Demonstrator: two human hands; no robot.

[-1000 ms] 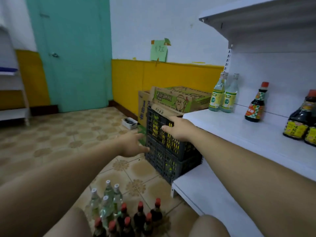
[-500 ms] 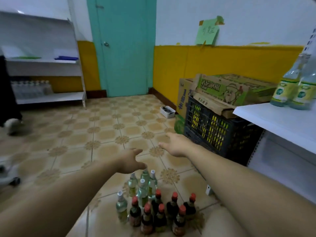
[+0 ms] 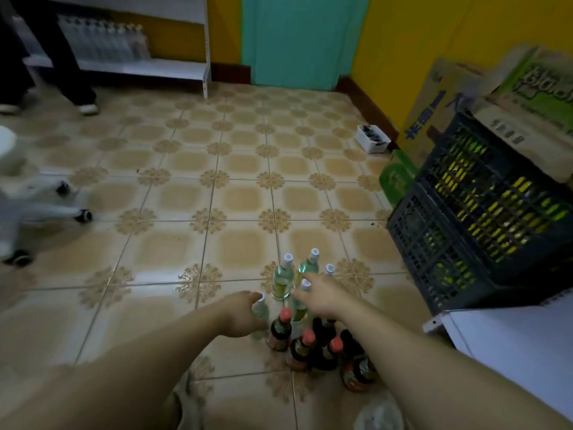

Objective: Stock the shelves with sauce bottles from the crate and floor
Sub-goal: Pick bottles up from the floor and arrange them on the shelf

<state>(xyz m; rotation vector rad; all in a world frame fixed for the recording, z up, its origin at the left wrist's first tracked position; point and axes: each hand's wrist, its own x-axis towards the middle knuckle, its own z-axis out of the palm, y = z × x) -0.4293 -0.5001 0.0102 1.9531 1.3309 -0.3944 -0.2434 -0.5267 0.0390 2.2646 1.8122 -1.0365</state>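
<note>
A cluster of sauce bottles stands on the tiled floor in front of me. Clear white-capped bottles (image 3: 283, 280) stand at its far side and dark red-capped bottles (image 3: 280, 328) at its near side. My left hand (image 3: 240, 313) is low, with its fingers against the neck of the leftmost clear bottle (image 3: 261, 309). My right hand (image 3: 322, 298) hovers over the cluster, fingertips at the cap of another clear bottle (image 3: 305, 284). Neither hand has closed around a bottle. The dark plastic crate (image 3: 477, 231), showing yellow labels through its sides, sits tilted at the right.
Cardboard boxes (image 3: 527, 97) rest on and behind the crate. A white shelf corner (image 3: 508, 339) juts in at the lower right. A small white tray (image 3: 373, 139) lies by the yellow wall. A wheeled chair base (image 3: 46, 206) and another person's legs (image 3: 77, 79) are at the left.
My view has swung down from the shelf and crate to the floor. Both hands have dropped from the crate to the bottle cluster and now reach the clear bottles.
</note>
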